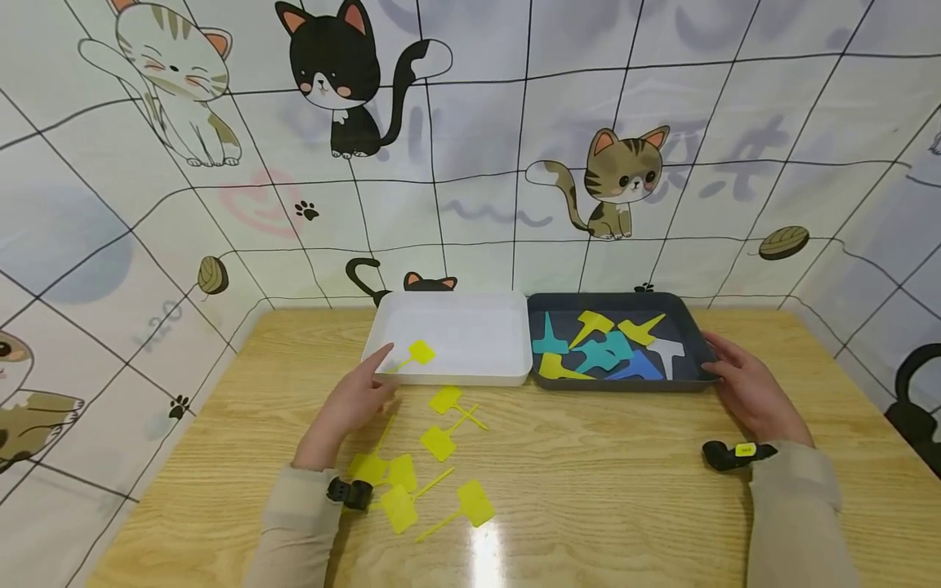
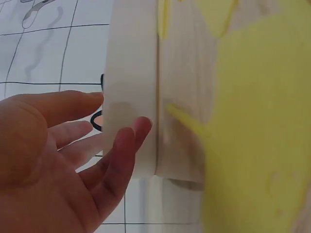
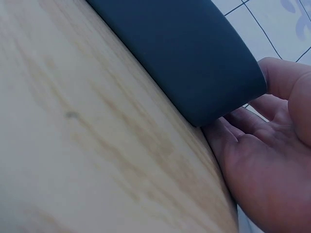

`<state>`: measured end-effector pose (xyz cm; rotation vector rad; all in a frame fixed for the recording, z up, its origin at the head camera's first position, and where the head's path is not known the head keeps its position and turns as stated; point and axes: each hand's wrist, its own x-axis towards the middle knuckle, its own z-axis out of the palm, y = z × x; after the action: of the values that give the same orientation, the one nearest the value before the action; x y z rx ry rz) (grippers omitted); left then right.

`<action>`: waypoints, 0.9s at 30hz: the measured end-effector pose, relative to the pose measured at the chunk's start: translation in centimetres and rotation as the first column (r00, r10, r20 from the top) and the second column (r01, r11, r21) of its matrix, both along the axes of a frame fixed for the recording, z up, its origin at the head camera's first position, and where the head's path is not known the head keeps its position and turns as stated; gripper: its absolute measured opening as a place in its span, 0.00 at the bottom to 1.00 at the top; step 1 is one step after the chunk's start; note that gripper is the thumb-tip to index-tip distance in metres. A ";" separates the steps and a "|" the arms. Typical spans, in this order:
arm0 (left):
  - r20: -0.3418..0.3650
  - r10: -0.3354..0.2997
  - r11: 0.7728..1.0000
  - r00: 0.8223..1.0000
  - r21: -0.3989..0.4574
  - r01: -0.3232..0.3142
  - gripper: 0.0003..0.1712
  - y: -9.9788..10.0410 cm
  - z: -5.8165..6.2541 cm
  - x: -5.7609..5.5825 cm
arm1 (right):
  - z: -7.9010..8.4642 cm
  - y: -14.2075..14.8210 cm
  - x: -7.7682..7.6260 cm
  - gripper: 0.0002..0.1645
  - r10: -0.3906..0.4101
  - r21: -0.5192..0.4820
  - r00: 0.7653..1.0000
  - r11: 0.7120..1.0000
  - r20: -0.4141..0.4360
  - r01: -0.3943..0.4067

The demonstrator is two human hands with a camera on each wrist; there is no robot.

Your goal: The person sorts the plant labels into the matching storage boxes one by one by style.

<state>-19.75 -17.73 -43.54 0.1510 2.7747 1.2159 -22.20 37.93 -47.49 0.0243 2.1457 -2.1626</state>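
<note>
My left hand (image 1: 359,400) is at the front left corner of a white tray (image 1: 470,379). In the left wrist view its loosely bent fingers (image 2: 125,145) lie against the tray's outer wall, with nothing in the palm. One yellow plant label (image 1: 422,352) is inside that tray. My right hand (image 1: 757,392) touches the right end of a dark grey tray (image 1: 625,385), fingers along its side and thumb near the front corner. That tray holds several T-shaped plant labels in yellow, teal, blue and white, such as the white label (image 1: 667,354).
The two trays stand side by side at the back of a wooden table (image 1: 588,490). Several yellow labels lie loose in front of the white tray, including a yellow label (image 1: 476,502) nearest the front. A cat-print cloth (image 1: 478,163) hangs behind and around the table.
</note>
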 end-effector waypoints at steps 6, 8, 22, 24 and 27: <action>-0.181 0.084 0.995 0.980 0.059 -0.074 0.21 -0.2 1.5 0.4 | 0.1 0.1 0.1 0.34 -0.001 0.015 1.000 1.000 0.012 0.001; -0.172 0.071 0.996 0.983 0.059 -0.062 0.16 -0.1 2.0 0.6 | 0.1 0.0 0.0 0.34 0.001 0.004 1.000 1.000 0.008 -0.001; -0.025 -0.235 0.928 0.972 -0.304 0.217 0.18 4.9 2.5 2.7 | -0.2 0.0 0.0 0.35 0.020 -0.057 1.000 0.998 -0.019 -0.021; 0.000 -0.247 0.914 0.969 -0.333 0.233 0.18 5.5 2.4 2.9 | -0.2 0.0 -0.1 0.35 0.019 -0.051 1.000 0.998 -0.017 -0.020; 0.042 -0.295 0.883 0.955 -0.369 0.289 0.17 6.5 2.7 3.4 | -0.1 0.1 -0.1 0.35 0.016 -0.054 1.000 0.998 -0.008 -0.016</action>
<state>-16.33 -11.26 -40.86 0.5228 2.7980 0.6079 -22.30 38.05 -47.60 -0.0052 2.0833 -2.2144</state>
